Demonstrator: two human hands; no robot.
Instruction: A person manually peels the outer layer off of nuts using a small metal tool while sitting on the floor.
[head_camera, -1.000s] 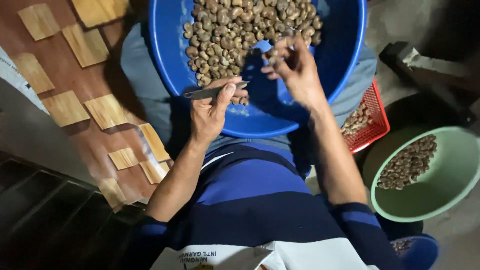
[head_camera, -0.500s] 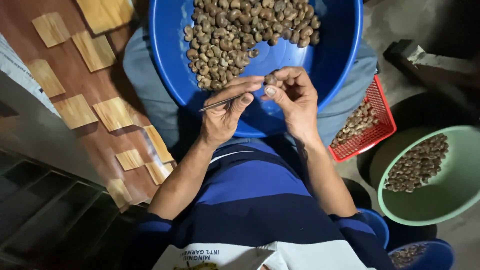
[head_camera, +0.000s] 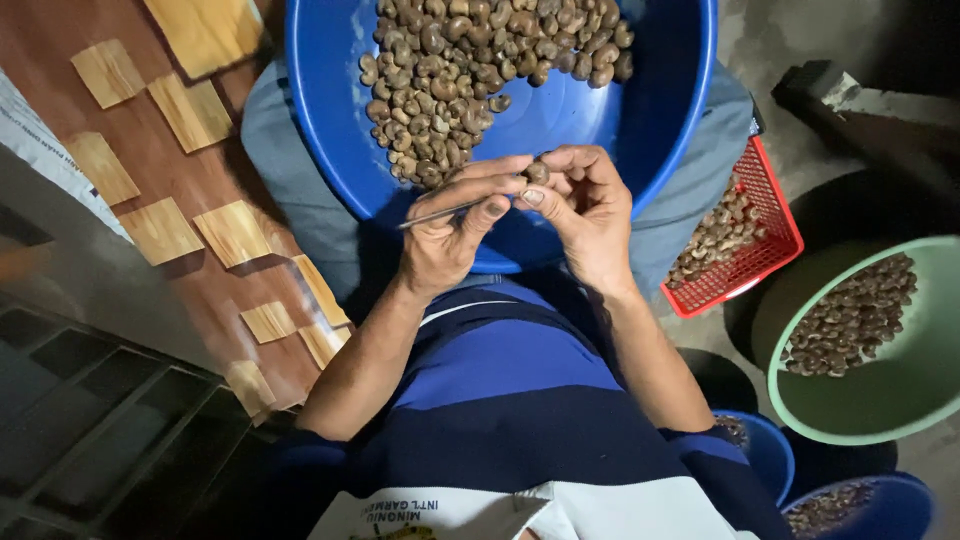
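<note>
At the far left, pale wooden tiles (head_camera: 233, 232) lie scattered on a reddish-brown floor. Next comes the left hand (head_camera: 447, 235), closed around a thin metal pick (head_camera: 440, 213). Its long axis runs nearly level, rising slightly to the right: the free end points left, past the hand, and the working end points right toward the nut. The thumb presses along the pick's upper side and the fingers curl beneath it.

Just right of that, a single cashew nut (head_camera: 537, 173) sits pinched between the fingertips of both hands, in front of the near inner wall of the big blue basin (head_camera: 660, 120) (the basin rests on the person's lap). Which way the nut's own curve faces is too small to tell. The right hand (head_camera: 585, 215) is closed on the nut, thumb below and index finger above, the other fingers bent.

A heap of unshelled cashews (head_camera: 470, 70) fills the basin's far half. Farther right, a red mesh basket (head_camera: 770, 215) holds paler nuts, and a green bowl (head_camera: 880, 400) holds darker ones. Two small blue bowls (head_camera: 770, 455) stand at the lower right.
</note>
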